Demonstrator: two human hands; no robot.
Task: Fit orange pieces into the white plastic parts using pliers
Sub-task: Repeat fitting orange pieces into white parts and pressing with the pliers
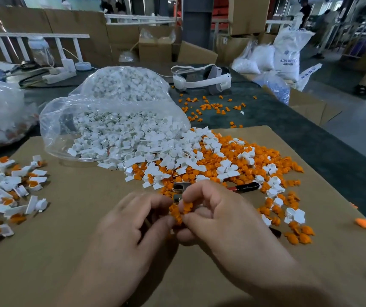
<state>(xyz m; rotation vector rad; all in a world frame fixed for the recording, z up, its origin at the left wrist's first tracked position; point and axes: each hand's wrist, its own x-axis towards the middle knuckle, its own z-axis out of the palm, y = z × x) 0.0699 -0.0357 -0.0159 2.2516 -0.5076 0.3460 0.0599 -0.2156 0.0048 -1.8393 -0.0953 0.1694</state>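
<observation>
Orange plastic pieces (177, 211), a small cluster at lower centre, sit pinched between the curled left hand (133, 227) and right hand (213, 216), fingertips meeting.

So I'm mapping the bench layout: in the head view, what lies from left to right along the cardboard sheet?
Assembled white-and-orange parts → clear bag of white parts → mixed pile of orange pieces and white parts → lone orange piece.

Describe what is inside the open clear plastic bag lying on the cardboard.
The clear plastic bag holds a heap of white plastic parts that spills from its mouth onto the cardboard, mixing with orange pieces. Whatever lies beneath the heap is covered.
</observation>
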